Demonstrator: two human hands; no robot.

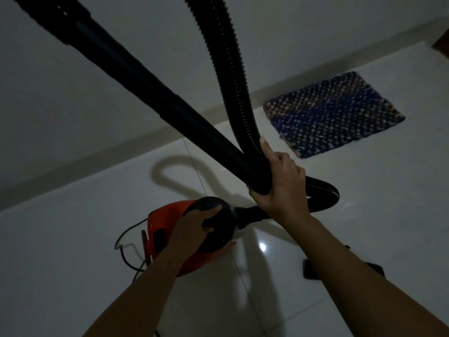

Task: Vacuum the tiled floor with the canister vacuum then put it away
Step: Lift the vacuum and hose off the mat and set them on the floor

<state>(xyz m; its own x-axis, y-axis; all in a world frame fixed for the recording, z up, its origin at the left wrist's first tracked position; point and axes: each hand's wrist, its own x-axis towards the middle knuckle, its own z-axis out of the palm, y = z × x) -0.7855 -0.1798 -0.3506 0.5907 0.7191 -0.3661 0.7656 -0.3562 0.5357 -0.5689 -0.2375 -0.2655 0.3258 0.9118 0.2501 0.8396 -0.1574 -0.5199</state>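
The room is dim. A red and black canister vacuum (pixel 170 229) is low in the middle of the view, over the white tiled floor (pixel 73 251). My left hand (pixel 194 229) grips its black top handle. My right hand (pixel 279 181) is closed around the black rigid wand (pixel 136 76) and the ribbed hose (pixel 230 69) together, where they cross. The wand runs up to the top left and the hose rises to the top edge. Past my right hand, the hose loops round into the canister's front. A thin black power cord (pixel 126 249) trails on the floor left of the canister.
A pale wall (pixel 73 105) with a grey skirting strip runs diagonally behind the vacuum. A blue and purple woven mat (pixel 332 113) lies on the tiles at the right. A dark flat object (pixel 313 268) lies on the floor, partly hidden by my right forearm. Brown woodwork shows at the top right corner.
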